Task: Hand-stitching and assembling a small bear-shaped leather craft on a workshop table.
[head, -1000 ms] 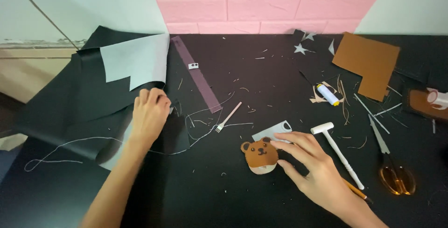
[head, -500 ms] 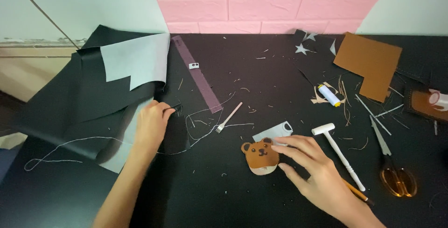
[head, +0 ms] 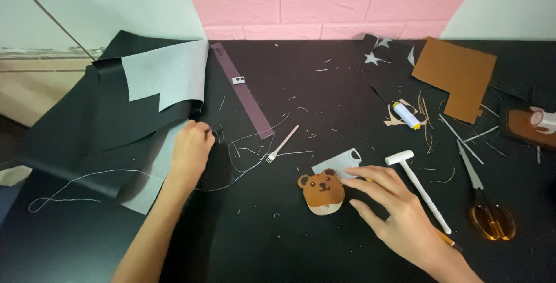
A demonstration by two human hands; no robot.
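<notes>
Starting at the left edge of the black table (head: 301, 86), a large black sheet (head: 75, 127) with a pale grey underside lies folded back, and a thin white thread (head: 98, 176) trails from its lower corner rightward across the work surface. The person's left hand (head: 190, 150) rests at the sheet's right edge with its fingers curled in toward the thread; they seem to pinch something there, though whether it is the thread or the sheet's edge cannot be told. Just right of that hand lie a long mauve strip (head: 243, 95) running diagonally up-left to down-right, and a small white fork-like tool (head: 282, 144). Further right sits the brown bear-shaped leather piece (head: 321, 191), its head toward the upper left and its body pointing down-right, partly over a pale grey cut-out (head: 341, 160). The right hand (head: 399, 213) is spread open, gripping nothing, with its fingertips (head: 347, 182) touching the bear's right side, so this hand is far nearer to the bear than the left. Beyond it lie a white mallet (head: 420, 187), a spool of thread (head: 406, 115), a tan leather sheet (head: 457, 77) and orange-handled scissors (head: 486, 208).
</notes>
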